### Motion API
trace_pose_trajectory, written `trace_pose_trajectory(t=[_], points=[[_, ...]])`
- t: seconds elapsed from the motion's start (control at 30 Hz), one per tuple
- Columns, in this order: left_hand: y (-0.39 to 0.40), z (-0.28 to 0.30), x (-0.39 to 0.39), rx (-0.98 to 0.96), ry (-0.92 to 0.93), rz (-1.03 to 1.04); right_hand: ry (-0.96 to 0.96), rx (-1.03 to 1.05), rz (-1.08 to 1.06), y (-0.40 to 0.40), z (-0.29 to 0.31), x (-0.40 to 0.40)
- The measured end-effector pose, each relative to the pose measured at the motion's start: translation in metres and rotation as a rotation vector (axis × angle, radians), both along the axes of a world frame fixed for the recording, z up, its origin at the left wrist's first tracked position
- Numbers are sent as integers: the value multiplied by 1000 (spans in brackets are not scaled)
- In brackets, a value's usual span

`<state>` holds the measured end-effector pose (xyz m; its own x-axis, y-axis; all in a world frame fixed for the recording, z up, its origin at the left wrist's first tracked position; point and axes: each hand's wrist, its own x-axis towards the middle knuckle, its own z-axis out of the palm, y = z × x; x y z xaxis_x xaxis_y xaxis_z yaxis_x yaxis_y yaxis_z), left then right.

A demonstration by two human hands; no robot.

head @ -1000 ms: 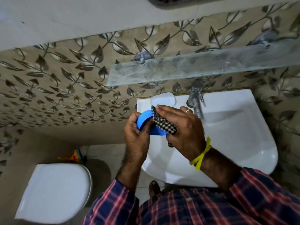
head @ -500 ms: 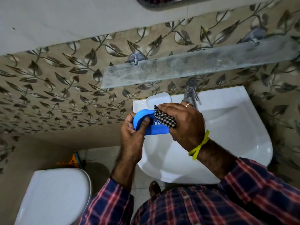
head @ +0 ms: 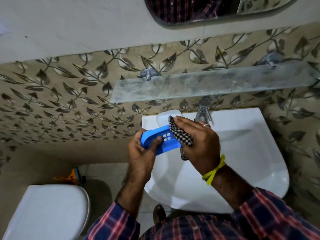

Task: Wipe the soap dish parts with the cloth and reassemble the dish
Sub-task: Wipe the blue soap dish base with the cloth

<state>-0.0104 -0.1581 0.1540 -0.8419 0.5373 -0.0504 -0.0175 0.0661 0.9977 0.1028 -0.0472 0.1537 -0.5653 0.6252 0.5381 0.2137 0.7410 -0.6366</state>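
My left hand (head: 142,151) grips a blue soap dish part (head: 160,141) with drain holes, held over the left rim of the white sink (head: 242,153). Its thumb lies across the part's inner face. My right hand (head: 199,141) holds a black-and-white checked cloth (head: 180,135) against the right end of the blue part, fingers laid flat over the cloth. A white translucent soap dish part (head: 164,115) sits on the sink's back left corner, just behind the hands.
A chrome tap (head: 202,110) stands at the sink's back edge. A glass shelf (head: 207,84) juts from the leaf-patterned tiles above it, with a mirror (head: 190,9) higher up. A white toilet lid (head: 46,213) is at lower left.
The blue part has turned so its inner face with the drain holes shows. My right hand and cloth have slid toward its right end, and my fingers have flattened.
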Motion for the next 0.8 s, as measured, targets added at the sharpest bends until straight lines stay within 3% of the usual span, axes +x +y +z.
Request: trace_pose_trajectory(t=[0.1, 0.23, 0.4, 0.6, 0.7, 0.8], points=[[0, -2, -4, 66, -26, 8, 34, -23, -41, -6, -4, 2], [6, -11, 5, 83, -54, 25, 138, -206, -149, 1, -5, -4], [7, -16, 9, 100, -70, 65, 97, -64, -106, -6, -9, 0], [12, -25, 16, 176, -256, 208, 83, -148, -125, -7, -25, 4], [15, -22, 0, 201, -238, 271, 72, -347, -132, -13, -35, 10], [14, -25, -3, 119, -256, 229, 178, -614, -220, -1, -35, 12]])
